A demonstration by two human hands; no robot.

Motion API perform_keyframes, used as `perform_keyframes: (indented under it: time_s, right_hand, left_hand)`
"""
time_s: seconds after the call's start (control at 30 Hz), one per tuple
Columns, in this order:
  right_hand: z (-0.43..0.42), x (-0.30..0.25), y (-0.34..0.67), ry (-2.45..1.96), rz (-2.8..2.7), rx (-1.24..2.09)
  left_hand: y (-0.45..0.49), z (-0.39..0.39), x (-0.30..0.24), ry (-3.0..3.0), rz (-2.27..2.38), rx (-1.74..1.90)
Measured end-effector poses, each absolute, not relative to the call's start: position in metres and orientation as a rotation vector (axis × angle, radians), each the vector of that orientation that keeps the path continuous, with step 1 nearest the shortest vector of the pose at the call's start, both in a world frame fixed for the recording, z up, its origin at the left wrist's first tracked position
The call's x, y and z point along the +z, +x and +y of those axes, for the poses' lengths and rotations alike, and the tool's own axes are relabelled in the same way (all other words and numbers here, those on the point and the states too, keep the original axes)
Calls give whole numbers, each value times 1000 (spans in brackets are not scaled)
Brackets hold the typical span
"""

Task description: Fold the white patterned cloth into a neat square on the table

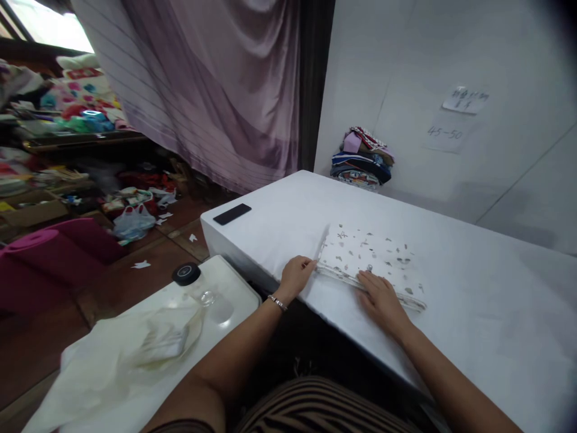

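A white cloth [360, 249] with a small scattered print lies folded into a flat, layered rectangle on the white-covered table. My left hand [295, 276], a bracelet on its wrist, pinches the cloth's near left corner between thumb and fingers. Along the near edge, my right hand [381, 297] rests with fingers stretched out, their tips on top of the cloth. Its thumb is partly hidden under the hand.
A black phone [232, 214] lies on the table's [288, 204] left end. Folded clothes [362, 159] are stacked by the wall. At left, a smaller white table [220, 270] holds a black round lid [186, 274] and a pale bag [121, 343]. A pink roll [40, 264] stands beyond.
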State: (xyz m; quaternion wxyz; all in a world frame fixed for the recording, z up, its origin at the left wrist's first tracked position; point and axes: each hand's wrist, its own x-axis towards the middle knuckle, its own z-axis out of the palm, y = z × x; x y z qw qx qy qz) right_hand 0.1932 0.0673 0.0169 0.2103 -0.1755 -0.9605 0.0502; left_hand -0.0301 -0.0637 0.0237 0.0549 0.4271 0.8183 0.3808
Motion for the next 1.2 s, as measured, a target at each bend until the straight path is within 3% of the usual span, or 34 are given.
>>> perform_keyframes:
  time_s: [0.27, 0.73, 1.2]
  right_hand:
    - [63, 53, 115, -415, -2679, 393]
    - [63, 40, 86, -617, -2602, 647]
    - [54, 35, 85, -462, -2685, 533]
  left_hand:
    - [-24, -50, 26, 1064, 2439, 1165]
    - [-20, -50, 18, 1136, 2453, 1286]
    - [-18, -55, 16, 1263, 2434, 1367]
